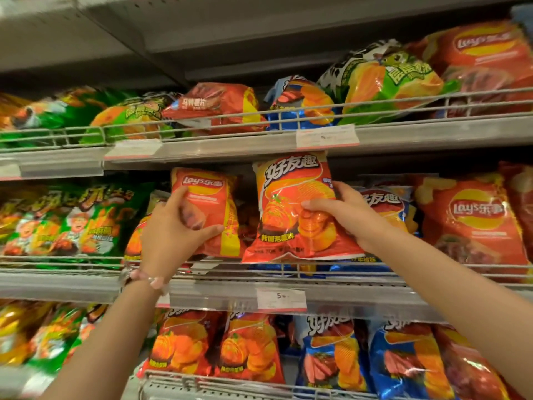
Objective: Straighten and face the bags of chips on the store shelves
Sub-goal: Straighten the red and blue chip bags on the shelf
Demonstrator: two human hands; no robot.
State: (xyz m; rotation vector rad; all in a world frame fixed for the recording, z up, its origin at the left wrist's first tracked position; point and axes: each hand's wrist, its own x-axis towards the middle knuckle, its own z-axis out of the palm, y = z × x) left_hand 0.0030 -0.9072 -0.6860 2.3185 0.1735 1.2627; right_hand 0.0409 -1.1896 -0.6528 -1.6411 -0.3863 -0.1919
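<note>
On the middle shelf my left hand (173, 229) grips a small red Lay's bag (212, 203) by its left side, thumb across the front; the bag stands upright, facing me. My right hand (344, 215) holds an orange ridged-chip bag (288, 197) by its right edge, thumb on the front. That bag stands upright in front of the wire rail, tilted slightly. The two bags nearly touch at their lower edges.
A wire rail (288, 269) fronts the middle shelf, with a price tag (281, 298) below. Blue bags (386, 206) and large red Lay's bags (473, 223) sit to the right, green bags (72, 220) left. Upper-shelf bags (383, 82) lie slumped; the lower shelf holds orange and blue bags (251, 347).
</note>
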